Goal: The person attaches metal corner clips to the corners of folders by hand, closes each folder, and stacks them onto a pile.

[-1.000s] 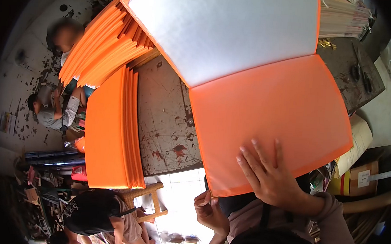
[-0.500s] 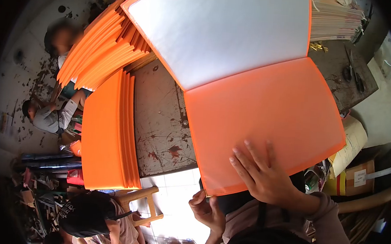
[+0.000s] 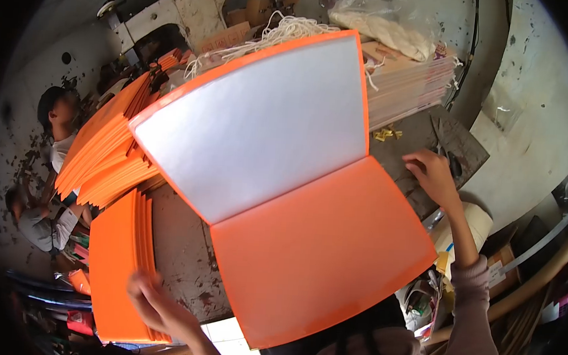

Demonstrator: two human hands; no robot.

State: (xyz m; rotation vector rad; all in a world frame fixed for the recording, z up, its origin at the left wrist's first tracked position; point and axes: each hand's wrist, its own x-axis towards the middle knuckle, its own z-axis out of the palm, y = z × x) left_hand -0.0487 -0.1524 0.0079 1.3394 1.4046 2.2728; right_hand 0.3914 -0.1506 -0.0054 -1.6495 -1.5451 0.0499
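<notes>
A large orange folder (image 3: 321,258) lies opened out in front of me, with a pale, shiny inner panel (image 3: 261,130) on its far half and an orange near half. Neither of my hands touches it. My left hand (image 3: 162,310), slightly blurred, is over the near end of a stack of orange folders (image 3: 116,265); its fingers look apart and hold nothing visible. To the folder's right, my right hand (image 3: 432,177) hovers near black-handled scissors (image 3: 454,163), fingers loosely bent and apart. Small gold-coloured metal pieces (image 3: 387,133) lie on the table close by.
Another fanned pile of orange folders (image 3: 107,144) stands at the far left. Behind the opened folder are white cords (image 3: 286,31) and a tied stack of printed sheets (image 3: 410,87). Two people (image 3: 56,121) are at the left. The worn table (image 3: 185,256) shows between stack and folder.
My right hand has lifted off the folder's near half and moved right and away from me. My left hand has left the folder's near corner for the stack at left. The view has tilted up.
</notes>
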